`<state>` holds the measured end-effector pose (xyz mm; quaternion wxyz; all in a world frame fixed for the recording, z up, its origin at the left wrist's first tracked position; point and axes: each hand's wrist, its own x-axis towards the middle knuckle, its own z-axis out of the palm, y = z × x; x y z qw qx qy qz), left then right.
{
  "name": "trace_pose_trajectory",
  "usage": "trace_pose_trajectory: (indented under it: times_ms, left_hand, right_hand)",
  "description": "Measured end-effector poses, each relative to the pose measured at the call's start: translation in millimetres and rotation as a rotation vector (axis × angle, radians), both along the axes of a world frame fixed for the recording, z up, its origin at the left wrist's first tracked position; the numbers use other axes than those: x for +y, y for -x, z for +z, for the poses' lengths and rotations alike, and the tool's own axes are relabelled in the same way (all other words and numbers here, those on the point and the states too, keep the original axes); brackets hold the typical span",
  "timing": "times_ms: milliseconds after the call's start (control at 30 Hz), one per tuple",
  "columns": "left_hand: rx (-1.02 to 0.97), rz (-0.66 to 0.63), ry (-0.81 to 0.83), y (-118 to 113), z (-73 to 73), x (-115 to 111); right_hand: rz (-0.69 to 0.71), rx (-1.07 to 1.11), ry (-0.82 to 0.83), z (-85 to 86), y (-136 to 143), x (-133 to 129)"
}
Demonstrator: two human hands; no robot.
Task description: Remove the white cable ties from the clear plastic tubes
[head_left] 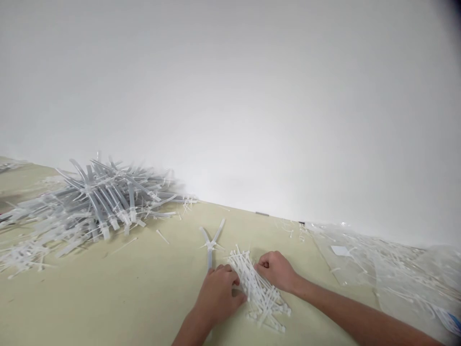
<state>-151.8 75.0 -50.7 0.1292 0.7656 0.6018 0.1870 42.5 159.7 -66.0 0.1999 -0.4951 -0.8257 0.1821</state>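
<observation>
A loose pile of white cable ties [257, 288] lies between my two hands. My left hand [220, 294] is at the pile's left edge, fingers curled and thumb held apart, with nothing visible between them. It lies over the lower part of a Y-shaped clear tube [210, 254], whose two arms point away from me; cable ties are around its joint. At the pile's upper right edge is my right hand [276, 270], its fingers closed. Whatever they pinch is hidden.
To the left, a big heap of similar tube pieces [108, 197] covers the table [118, 298], with more cable ties [23, 257] in front. Clear plastic bags [396, 269] of cable ties lie on the right. A white wall [230, 105] rises behind the table.
</observation>
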Motion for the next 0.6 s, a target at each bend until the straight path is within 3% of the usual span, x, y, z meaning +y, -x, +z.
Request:
trace_pose_trajectory:
  times_ms: [267, 600]
  left_hand:
    - [0.07, 0.061, 0.061, 1.6, 8.2, -1.5]
    - [0.182, 0.092, 0.09, -4.8, -4.1, 1.9]
  right_hand:
    - [-0.015, 0.028, 0.025, -2.5, -1.5, 4.0]
    - [-0.023, 0.04, 0.026, 3.7, 4.2, 0.6]
